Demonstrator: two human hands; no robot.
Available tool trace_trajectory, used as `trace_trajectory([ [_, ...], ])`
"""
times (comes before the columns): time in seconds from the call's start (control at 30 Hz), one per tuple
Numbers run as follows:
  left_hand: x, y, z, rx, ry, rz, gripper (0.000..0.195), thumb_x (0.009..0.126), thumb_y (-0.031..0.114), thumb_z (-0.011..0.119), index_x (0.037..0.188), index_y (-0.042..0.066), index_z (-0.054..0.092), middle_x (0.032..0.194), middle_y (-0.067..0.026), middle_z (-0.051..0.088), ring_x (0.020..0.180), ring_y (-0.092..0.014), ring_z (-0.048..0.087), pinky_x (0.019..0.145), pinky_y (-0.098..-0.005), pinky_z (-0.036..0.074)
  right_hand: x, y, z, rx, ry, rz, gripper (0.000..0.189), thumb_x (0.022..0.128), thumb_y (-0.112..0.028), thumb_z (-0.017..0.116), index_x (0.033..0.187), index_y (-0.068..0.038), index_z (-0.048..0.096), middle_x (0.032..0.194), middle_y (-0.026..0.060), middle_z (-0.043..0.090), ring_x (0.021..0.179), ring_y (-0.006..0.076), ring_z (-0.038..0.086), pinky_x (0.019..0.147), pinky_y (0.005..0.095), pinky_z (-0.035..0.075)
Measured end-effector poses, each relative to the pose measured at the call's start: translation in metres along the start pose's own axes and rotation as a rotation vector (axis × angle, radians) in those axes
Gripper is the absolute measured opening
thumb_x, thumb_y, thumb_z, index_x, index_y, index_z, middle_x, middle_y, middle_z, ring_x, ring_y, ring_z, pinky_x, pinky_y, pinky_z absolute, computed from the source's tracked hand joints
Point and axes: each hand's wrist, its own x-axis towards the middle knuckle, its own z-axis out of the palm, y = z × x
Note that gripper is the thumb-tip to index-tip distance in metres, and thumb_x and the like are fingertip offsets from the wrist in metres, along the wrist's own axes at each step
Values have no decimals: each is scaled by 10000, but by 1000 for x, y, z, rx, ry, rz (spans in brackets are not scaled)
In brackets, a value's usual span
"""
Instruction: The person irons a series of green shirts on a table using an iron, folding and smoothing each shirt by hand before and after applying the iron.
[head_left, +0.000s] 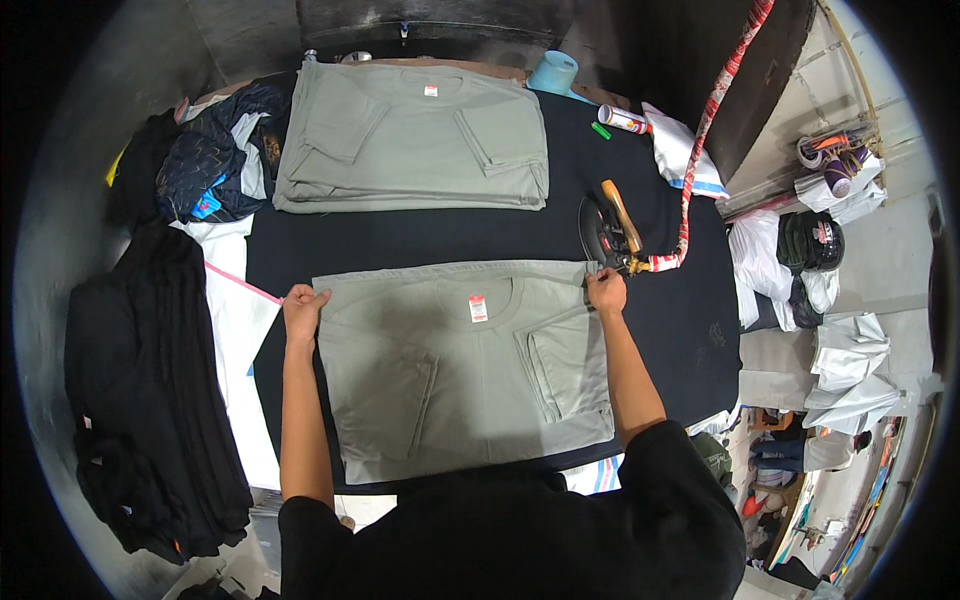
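Observation:
A grey-green crew-neck shirt (480, 390) lies spread before me with its sleeves folded in over its front and a red-and-white label in the neck. My left hand (303, 313) pinches its far left corner between thumb and fingers. At the far right corner, my right hand (606, 292) grips the fabric edge. Just beyond that hand, a dark iron (596, 231) with a wooden handle (622, 214) rests on the black-covered table (420, 238). Farther back is a neat stack of matching folded shirts (420, 150).
A hose (694, 157) wrapped in red-and-white tape rises from the iron. Black garments (150, 375) hang along the left side, below a crumpled dark cloth pile (210, 154). At the back are a light-blue plastic dipper (553, 73), a spray can (622, 118) and a green lighter (601, 131).

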Motion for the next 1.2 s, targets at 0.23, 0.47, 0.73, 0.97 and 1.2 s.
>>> trace_trajectory([
  [0.23,21,-22,6,-101,102,103,292,867,2,810,937,81,538,721,69,515,651,-33,437,601,-234,366,-8,-4,-1,45,206,-127,189,914,-189,717,1008,-62,613,1008,160,688,963,400,678,817,521,514],
  [0.47,10,-34,21,306,366,362,287,862,46,820,1002,42,568,757,6,538,678,-97,493,654,-273,447,-19,-1,14,-66,364,-272,189,942,-129,697,1070,-32,595,1060,174,685,1024,400,659,843,497,519],
  [0.73,-21,-20,11,1010,23,828,406,998,233,669,1369,70,655,1523,-185,548,1462,-418,432,1185,-552,321,-13,9,17,58,134,-496,431,869,-58,669,1289,26,625,1143,220,647,1118,413,611,990,487,492],
  [0.97,-83,-9,-28,696,48,680,407,1031,270,628,1382,68,669,1617,-185,453,1530,-394,354,1228,-534,260,-143,-66,18,400,-165,-684,199,987,-95,621,1149,0,686,913,76,712,813,229,691,719,332,533],
  [1.2,-209,-88,-88,400,324,457,340,1011,217,698,1302,42,701,1419,-183,647,1328,-373,600,1095,-424,470,-354,-136,37,650,-1138,122,431,941,-247,800,1203,25,594,838,70,671,740,172,708,656,332,596],
])
